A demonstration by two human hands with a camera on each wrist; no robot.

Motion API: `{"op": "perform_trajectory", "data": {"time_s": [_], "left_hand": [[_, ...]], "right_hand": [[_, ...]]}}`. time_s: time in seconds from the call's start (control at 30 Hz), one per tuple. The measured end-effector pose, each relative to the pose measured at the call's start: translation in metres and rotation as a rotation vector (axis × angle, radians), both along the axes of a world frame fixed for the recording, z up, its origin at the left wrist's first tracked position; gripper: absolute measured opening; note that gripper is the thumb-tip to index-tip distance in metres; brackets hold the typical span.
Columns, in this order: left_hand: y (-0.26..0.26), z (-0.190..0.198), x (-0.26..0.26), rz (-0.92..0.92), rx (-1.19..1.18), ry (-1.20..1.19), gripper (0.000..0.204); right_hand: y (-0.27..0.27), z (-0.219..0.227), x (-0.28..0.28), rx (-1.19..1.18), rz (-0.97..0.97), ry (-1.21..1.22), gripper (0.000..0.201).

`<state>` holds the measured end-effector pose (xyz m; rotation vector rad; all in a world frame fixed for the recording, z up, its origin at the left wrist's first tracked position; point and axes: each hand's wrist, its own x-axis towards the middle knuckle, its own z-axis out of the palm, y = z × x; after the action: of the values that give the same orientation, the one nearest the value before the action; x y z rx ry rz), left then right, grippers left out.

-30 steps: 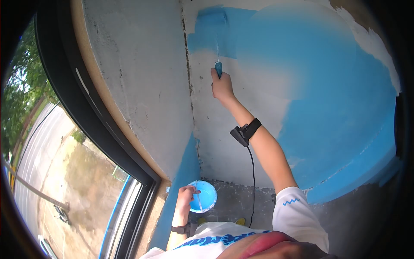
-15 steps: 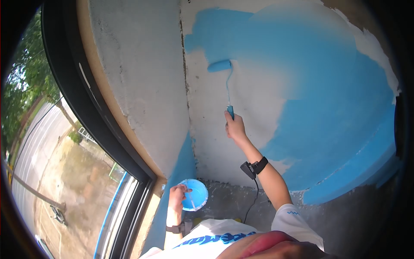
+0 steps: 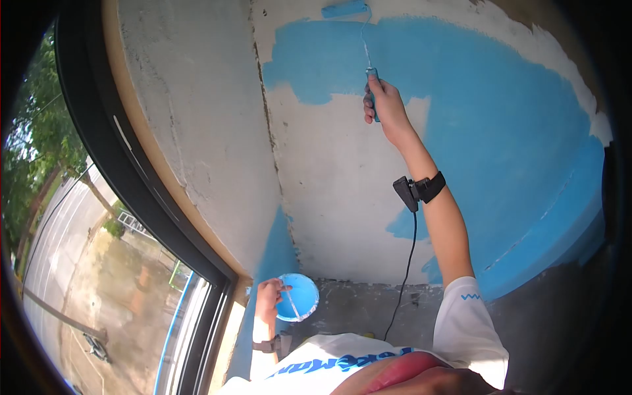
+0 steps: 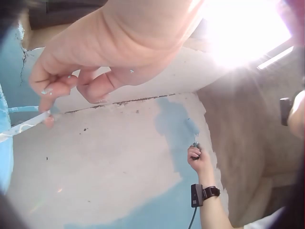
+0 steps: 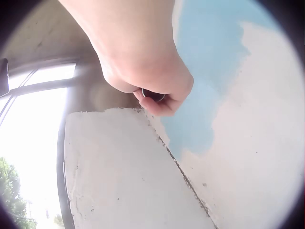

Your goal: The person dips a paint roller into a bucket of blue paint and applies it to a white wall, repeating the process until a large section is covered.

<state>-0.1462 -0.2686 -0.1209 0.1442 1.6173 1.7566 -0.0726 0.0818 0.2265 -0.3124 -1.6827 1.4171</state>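
My right hand (image 3: pixel 388 110) grips the handle of a paint roller (image 3: pixel 343 8), whose blue sleeve lies at the top of the head view, above the painted patch on the wall (image 3: pixel 329 56). In the right wrist view the fingers of this hand (image 5: pixel 147 71) are curled round the dark handle end. My left hand (image 3: pixel 268 297) holds a round bucket of blue paint (image 3: pixel 304 296) by its pale handle, low in the head view. In the left wrist view the bent fingers of that hand (image 4: pixel 95 62) hook the bucket handle (image 4: pixel 24 127), with blue specks on the skin.
A dark-framed window (image 3: pixel 85 112) curves along the left, with a street and trees outside. Between it and the painted wall stands a grey side wall (image 3: pixel 197 118). A black cable (image 3: pixel 407 270) hangs from the right wrist camera over the dark floor (image 3: pixel 349 303).
The roller went down the wall, then up past its earlier height, leaving the blue patch wider. My right arm has shifted right in view. The left hand and bucket have moved slightly left.
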Motion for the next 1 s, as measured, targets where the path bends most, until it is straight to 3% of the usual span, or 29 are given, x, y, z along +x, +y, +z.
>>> {"op": "perform_trajectory", "data": {"time_s": [0.1, 0.2, 0.23, 0.37, 0.6, 0.67, 0.73, 0.87, 1.0], "left_hand": [[0.005, 0.01, 0.001, 0.007, -0.002, -0.006, 0.014], [0.008, 0.01, -0.003, -0.012, -0.01, -0.041, 0.015], [0.011, 0.011, -0.004, -0.016, -0.013, -0.044, 0.015], [0.012, 0.012, -0.005, -0.046, -0.024, -0.033, 0.017], [0.026, 0.012, -0.008, -0.077, -0.029, 0.023, 0.018], [0.029, 0.014, -0.011, -0.113, -0.036, 0.016, 0.016], [0.031, 0.014, -0.008, -0.119, -0.048, 0.022, 0.016], [0.039, 0.029, 0.0, -0.034, -0.027, 0.041, 0.016], [0.051, 0.044, 0.004, 0.001, -0.019, 0.049, 0.014]], "right_hand": [[0.018, 0.005, -0.011, 0.018, -0.047, 0.016, 0.037], [0.019, -0.012, -0.011, -0.021, -0.086, -0.128, 0.041], [0.02, -0.026, -0.012, -0.014, -0.176, -0.189, 0.044], [0.045, -0.122, -0.012, 0.087, -0.428, -0.295, 0.052], [0.03, -0.279, 0.044, -0.083, -0.465, -0.386, 0.047], [0.025, -0.291, 0.056, -0.101, -0.474, -0.388, 0.046], [0.01, -0.283, 0.067, -0.386, -0.267, -0.323, 0.042], [-0.001, -0.269, 0.081, -0.298, -0.266, -0.274, 0.041], [0.007, -0.226, 0.109, -0.231, -0.225, -0.209, 0.04]]}}
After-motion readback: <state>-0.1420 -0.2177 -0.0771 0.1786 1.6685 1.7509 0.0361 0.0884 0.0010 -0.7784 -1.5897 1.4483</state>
